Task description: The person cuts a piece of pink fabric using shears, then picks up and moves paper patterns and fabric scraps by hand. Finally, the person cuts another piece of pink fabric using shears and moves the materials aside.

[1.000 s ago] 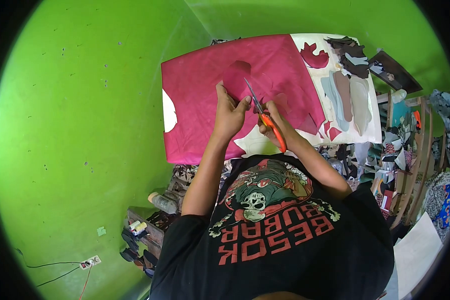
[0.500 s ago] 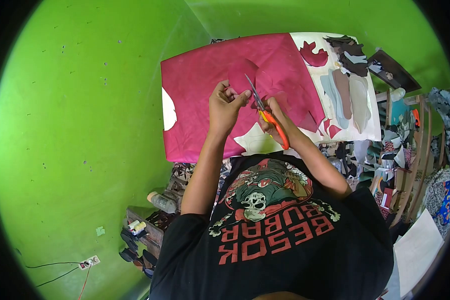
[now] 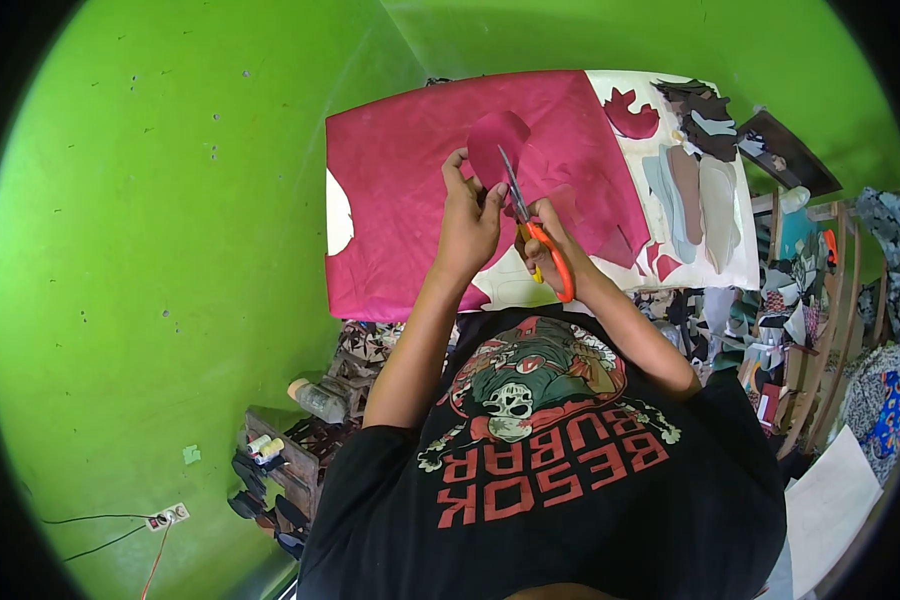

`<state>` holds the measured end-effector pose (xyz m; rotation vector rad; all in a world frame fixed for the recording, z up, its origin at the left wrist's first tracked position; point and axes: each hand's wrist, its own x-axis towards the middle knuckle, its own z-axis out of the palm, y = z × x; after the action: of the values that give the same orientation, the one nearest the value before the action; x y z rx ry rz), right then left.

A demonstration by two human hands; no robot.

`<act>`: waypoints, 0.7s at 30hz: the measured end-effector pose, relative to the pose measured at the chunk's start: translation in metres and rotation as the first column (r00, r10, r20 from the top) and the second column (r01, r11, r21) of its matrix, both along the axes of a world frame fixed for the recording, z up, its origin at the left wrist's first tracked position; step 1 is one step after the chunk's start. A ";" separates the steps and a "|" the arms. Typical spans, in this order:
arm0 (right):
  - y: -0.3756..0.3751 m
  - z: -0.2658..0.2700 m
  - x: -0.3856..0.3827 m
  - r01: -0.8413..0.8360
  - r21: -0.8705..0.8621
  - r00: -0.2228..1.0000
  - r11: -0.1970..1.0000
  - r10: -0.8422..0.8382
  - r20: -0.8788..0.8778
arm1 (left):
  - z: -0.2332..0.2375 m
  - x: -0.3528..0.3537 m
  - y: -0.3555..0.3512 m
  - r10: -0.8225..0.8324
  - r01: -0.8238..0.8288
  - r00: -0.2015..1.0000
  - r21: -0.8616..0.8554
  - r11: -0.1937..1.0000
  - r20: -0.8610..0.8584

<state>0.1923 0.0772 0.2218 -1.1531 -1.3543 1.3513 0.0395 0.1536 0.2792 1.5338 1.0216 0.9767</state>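
Observation:
A rounded dark red piece (image 3: 494,140) is pinched in my left hand (image 3: 470,222), raised above the large red sheet (image 3: 390,170) on the table. My right hand (image 3: 560,250) is closed round the orange and yellow handles of the scissors (image 3: 564,270). The scissor blades point up and away, and their tip overlaps the right side of the rounded piece. Whether the blades are cutting it cannot be made out. Both hands are close together over the near half of the sheet.
On the white surface (image 3: 744,268) at the right lie red scraps (image 3: 630,116), dark pieces (image 3: 708,140) and long grey and brown pieces (image 3: 684,190). A wooden rack (image 3: 838,320) with scraps stands farther right. A bottle (image 3: 320,400) is at the lower left.
My left hand has shifted right, nearer the scissors, and the rounded piece has turned and moved slightly right with it. The scissors have moved only a little.

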 end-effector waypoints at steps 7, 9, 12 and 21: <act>-0.004 0.003 -0.008 0.025 -0.005 0.997 1.000 -0.025 -0.071 | 0.004 0.003 0.000 0.022 -0.019 0.998 -0.043 0.999 0.067; -0.004 -0.002 -0.010 0.070 0.059 0.998 0.996 -0.070 -0.011 | 0.000 -0.001 0.002 0.019 -0.019 1.000 -0.039 0.999 0.005; -0.003 -0.009 -0.009 0.084 0.063 0.996 0.994 -0.083 -0.024 | -0.001 -0.002 0.002 0.021 -0.021 1.000 -0.019 1.000 -0.006; 0.001 -0.005 -0.008 0.012 0.033 1.000 0.999 -0.012 -0.009 | 0.008 -0.017 0.012 -0.094 0.097 0.995 -0.111 0.989 0.031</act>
<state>0.1840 0.0783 0.2164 -1.1305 -1.3566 1.3191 0.0229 0.1660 0.2870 1.4604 0.9599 0.8558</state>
